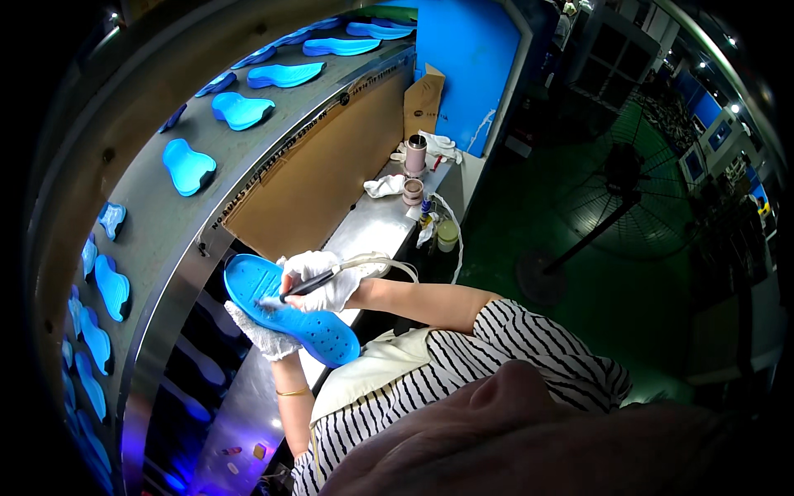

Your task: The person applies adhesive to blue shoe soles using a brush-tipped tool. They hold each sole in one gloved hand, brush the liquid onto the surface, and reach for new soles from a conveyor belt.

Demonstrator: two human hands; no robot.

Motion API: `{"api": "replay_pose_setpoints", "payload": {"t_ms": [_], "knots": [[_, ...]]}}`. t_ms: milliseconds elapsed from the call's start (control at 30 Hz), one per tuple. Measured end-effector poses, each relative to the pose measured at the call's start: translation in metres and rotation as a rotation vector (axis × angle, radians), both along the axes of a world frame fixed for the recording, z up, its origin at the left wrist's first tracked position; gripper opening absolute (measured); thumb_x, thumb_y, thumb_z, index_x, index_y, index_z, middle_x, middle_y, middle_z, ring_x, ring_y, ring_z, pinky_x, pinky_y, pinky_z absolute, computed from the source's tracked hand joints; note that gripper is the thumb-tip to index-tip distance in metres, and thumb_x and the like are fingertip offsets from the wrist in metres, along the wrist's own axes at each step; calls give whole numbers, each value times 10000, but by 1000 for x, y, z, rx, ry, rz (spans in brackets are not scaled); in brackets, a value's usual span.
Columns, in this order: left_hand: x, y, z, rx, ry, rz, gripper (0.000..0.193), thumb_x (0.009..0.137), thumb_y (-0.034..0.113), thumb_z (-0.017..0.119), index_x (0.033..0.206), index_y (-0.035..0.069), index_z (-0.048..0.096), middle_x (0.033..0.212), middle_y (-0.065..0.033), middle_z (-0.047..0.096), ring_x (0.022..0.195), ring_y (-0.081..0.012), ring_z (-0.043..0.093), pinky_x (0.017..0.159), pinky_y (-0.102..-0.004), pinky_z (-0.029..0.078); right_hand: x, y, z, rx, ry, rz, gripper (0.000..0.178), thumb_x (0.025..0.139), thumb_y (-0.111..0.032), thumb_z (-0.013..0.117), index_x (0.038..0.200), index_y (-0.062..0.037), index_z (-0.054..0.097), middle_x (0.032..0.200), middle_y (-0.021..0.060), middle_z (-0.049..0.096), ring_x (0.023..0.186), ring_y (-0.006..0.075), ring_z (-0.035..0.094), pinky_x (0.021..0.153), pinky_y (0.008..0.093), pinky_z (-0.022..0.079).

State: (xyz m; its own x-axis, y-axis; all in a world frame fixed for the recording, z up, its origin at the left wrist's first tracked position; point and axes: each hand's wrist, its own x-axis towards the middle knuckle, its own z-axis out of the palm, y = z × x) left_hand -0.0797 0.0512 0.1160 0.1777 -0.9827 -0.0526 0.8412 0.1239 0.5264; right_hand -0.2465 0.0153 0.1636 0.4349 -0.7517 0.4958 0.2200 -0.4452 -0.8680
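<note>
A blue shoe sole (327,341) is held tilted in front of my body, its surface dotted with small holes. My left hand (266,335), in a white textured glove, grips it from below at its left edge; part of the fingers is hidden behind the sole. My right hand (321,281), in a white glove, is closed around a brush (308,283) with a dark handle. Its pale bristles touch the sole's upper face. From the handle's rear end a pale tube (385,259) loops to the right, past the wrist.
Several blue soles lie spread over the curved dark conveyor belt (161,223) at left. A cardboard sheet (306,169) leans along its rim. On the steel ledge (364,227) stand a pink thermos (416,157) and white gloves (385,187). A pedestal fan (624,174) is at right.
</note>
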Motion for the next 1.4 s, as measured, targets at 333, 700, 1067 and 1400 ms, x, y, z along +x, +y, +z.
{"api": "replay_pose_setpoints", "payload": {"t_ms": [333, 700, 1067, 1400], "knots": [[2, 26, -13, -83, -186, -175, 895, 871, 765, 391, 1425, 62, 402, 1295, -172, 580, 1102, -313, 610, 973, -452, 495, -25, 12, -26, 196, -50, 311, 127, 787, -63, 734, 861, -45, 632, 769, 58, 667, 686, 135, 642, 629, 271, 512], [-1, 20, -41, 143, -381, -104, 723, 837, 776, 406, 838, 83, 615, 804, -98, 650, 749, -230, 629, 720, -391, 552, -36, 9, -44, 401, -171, 288, 73, 887, 6, 649, 957, -9, 665, 846, 58, 670, 746, 126, 645, 685, 264, 537], [5, 3, 15, -321, 74, -90, 1247, 575, 909, 526, 1388, -26, 389, 1233, -181, 604, 1088, -343, 610, 1053, -500, 425, -12, 18, -18, 66, -122, 176, 129, 820, 63, 707, 903, -24, 661, 890, 83, 680, 726, 110, 639, 651, 245, 529], [21, -13, 19, -720, 128, -148, 1244, 599, 862, 580, 1444, -13, 317, 1384, -225, 489, 1205, -365, 558, 1112, -541, 366, -19, 15, -26, 505, -285, 316, 129, 839, 40, 676, 936, -15, 611, 855, 119, 668, 677, 123, 643, 595, 236, 521]]}}
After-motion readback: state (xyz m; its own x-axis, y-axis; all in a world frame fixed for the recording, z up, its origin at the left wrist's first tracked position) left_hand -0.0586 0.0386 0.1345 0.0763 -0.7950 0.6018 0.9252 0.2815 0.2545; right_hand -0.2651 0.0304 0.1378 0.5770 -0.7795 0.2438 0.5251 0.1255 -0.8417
